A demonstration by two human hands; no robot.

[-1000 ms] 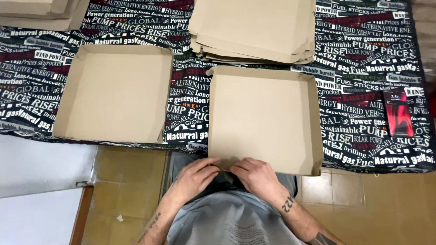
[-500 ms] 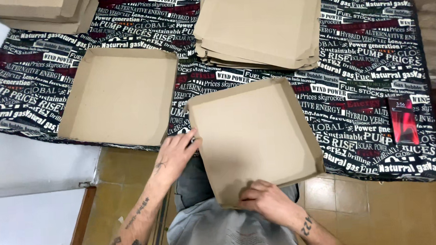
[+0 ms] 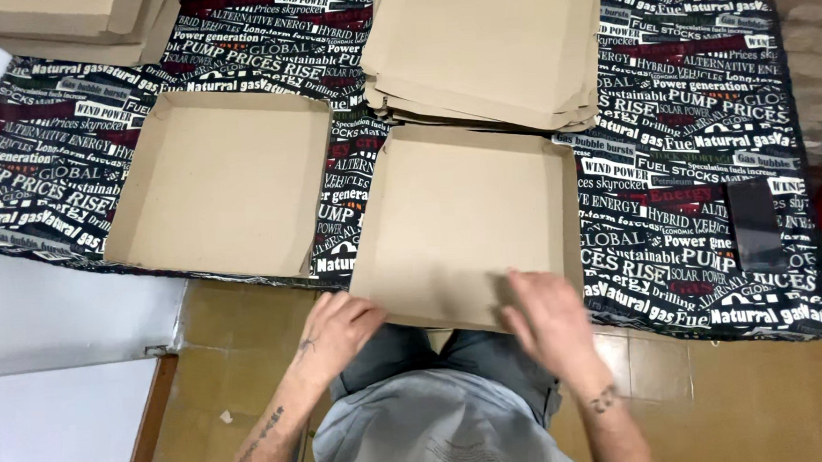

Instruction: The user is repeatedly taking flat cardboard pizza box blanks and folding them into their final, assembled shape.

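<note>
From the head camera, looking straight down, a shallow cardboard box tray (image 3: 467,223) lies on a table covered with a black cloth printed in white and red lettering (image 3: 679,161), its near edge hanging a little past the table's front edge over the person's lap. The left hand (image 3: 336,329) sits at the tray's near left corner, fingers loosely curled and touching the cardboard edge without closing round it. The right hand (image 3: 549,316) rests on the near right part of the tray, fingers spread and pressed flat over the front wall and floor, open rather than gripping. The far edge of the tray is tucked just beside, perhaps slightly under, a stack of flat unfolded cardboard blanks (image 3: 486,44). To the left, apart from the tray, a second folded cardboard tray (image 3: 225,180) stands empty on the cloth. More flat cardboard (image 3: 53,20) lies at the far left corner. A dark flat object (image 3: 756,224), possibly a phone, lies on the cloth to the right. Below is a tiled floor (image 3: 720,402).
</note>
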